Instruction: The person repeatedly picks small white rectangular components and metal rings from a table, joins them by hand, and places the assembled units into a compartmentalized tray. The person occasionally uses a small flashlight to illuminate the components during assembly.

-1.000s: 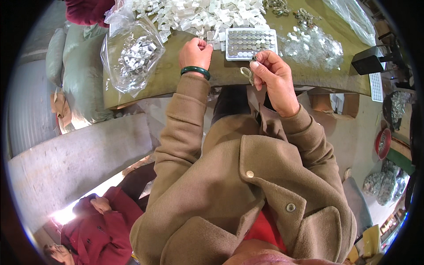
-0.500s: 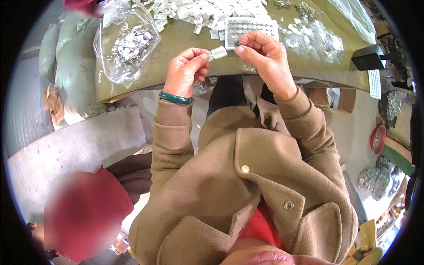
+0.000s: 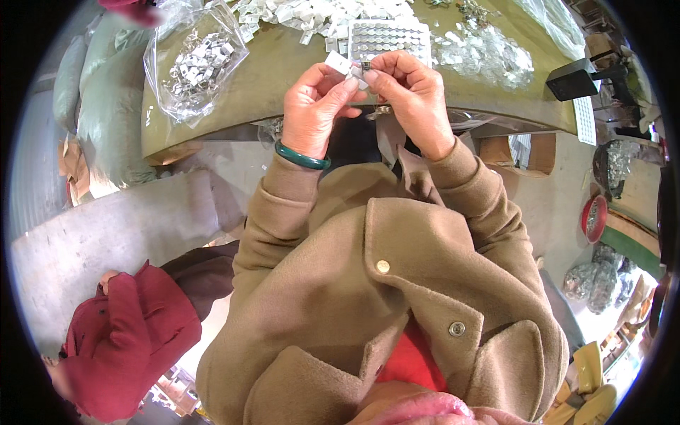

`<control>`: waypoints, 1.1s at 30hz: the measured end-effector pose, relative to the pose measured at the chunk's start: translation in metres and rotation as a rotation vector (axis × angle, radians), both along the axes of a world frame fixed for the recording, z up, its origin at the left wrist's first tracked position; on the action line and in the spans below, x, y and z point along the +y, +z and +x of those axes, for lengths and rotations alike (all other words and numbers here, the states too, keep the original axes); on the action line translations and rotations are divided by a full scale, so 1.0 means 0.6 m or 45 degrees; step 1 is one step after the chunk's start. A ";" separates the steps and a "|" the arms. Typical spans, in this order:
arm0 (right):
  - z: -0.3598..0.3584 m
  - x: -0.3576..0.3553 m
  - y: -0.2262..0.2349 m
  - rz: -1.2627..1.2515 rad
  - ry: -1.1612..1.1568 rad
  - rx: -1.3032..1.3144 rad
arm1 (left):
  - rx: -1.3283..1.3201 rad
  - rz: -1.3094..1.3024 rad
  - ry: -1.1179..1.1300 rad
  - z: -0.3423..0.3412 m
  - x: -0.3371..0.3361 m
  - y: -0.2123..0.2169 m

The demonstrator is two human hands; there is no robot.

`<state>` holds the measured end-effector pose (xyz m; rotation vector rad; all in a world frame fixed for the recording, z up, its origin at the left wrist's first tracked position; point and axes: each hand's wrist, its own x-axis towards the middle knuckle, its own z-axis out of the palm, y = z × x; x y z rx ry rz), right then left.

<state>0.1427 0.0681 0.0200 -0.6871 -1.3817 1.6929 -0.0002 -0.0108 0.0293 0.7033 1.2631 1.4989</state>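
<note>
Over the near edge of the table [image 3: 262,99], my two hands meet with their fingertips nearly touching. My left hand [image 3: 316,106], with a green bangle at the wrist, pinches a small white plastic piece [image 3: 338,62]. Between the thumb and fingers of my right hand [image 3: 411,92] is a small dark part [image 3: 365,65], held up against the white piece. Whether the two are joined I cannot tell. Just beyond my right hand lies a white tray [image 3: 426,44] with rows of small round pieces. A heap of similar white pieces [image 3: 312,13] spreads behind it.
On the left of the table sits a clear plastic bag [image 3: 237,53] of small white and metal parts. Thin clear pieces [image 3: 485,57] are heaped right of the tray. A black box-shaped device [image 3: 570,79] stands at the right edge. Someone in red [image 3: 142,333] is at lower left.
My hands have come together: the left moved right and up with the white piece, the right moved left with the dark part. The view has shifted slightly. The person in red has moved.
</note>
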 end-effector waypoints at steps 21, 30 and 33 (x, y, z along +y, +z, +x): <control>-0.017 0.012 0.002 -0.350 0.306 0.117 | -0.039 0.193 0.279 0.007 0.005 -0.030; -0.032 -0.006 -0.008 0.382 -0.031 -0.216 | -0.423 0.212 0.375 0.016 0.013 -0.035; -0.033 -0.005 -0.010 0.312 -0.078 -0.168 | -0.344 0.226 0.365 0.017 0.015 -0.034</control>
